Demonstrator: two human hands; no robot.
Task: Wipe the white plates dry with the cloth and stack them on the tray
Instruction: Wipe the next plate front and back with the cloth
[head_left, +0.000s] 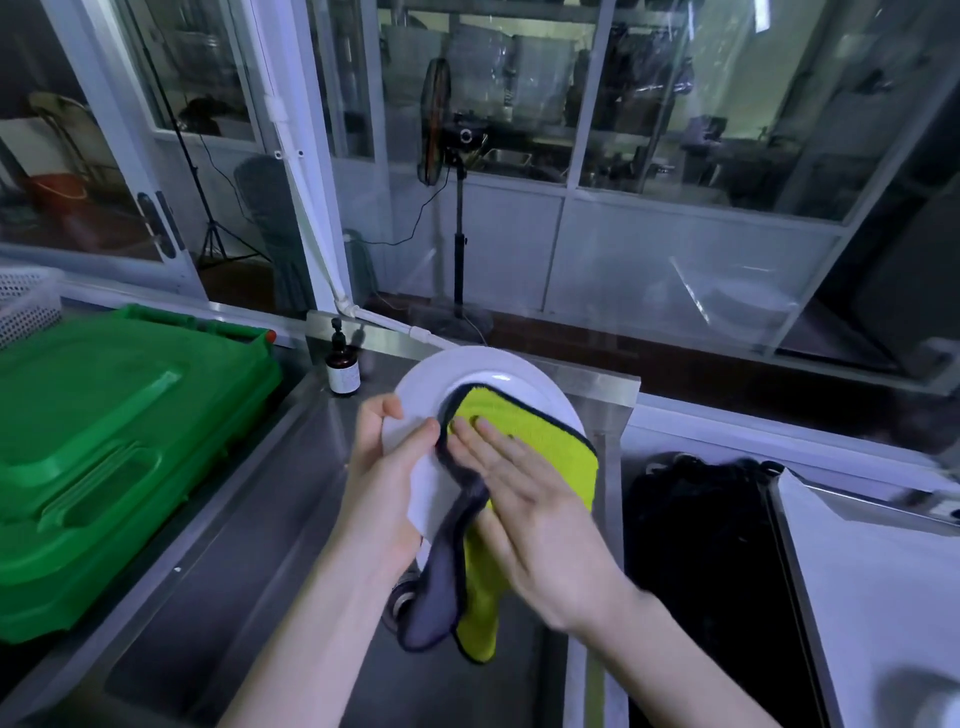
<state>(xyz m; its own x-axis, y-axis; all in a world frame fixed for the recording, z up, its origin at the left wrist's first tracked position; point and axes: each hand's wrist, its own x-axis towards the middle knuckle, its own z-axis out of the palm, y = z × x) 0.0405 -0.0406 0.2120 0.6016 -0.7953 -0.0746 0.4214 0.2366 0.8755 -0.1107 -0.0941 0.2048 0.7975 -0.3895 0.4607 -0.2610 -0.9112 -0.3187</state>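
From my remote seat, the biggest thing I see is the stainless steel sink basin (249, 545), which fills the lower middle of the view. On its left side lies the large green plastic crate (104, 441), resting on the sink edge. At the far right stands the rectangular steel-rimmed tray with a white surface (883, 582), well apart from both hands. Between the tray and the sink sits a black bundle (696, 519); I cannot tell what it is.

The white round plate (467, 379) is held above the sink, tilted with its face toward me. It is not on the tray. The yellow-green microfibre cloth with dark grey edging (545, 441) lies over the right half of the plate's face, and its lower end hangs down loose below the plate, over the drain.

The left hand (389, 483) grips the plate at its left rim, with the thumb on the face and the fingers curled behind. The right hand (530, 499) is flat, with the fingers straight, and presses the cloth against the plate; it clasps nothing.

The small brown pump bottle (343, 369) stands upright at the back corner of the sink, just left of the plate.
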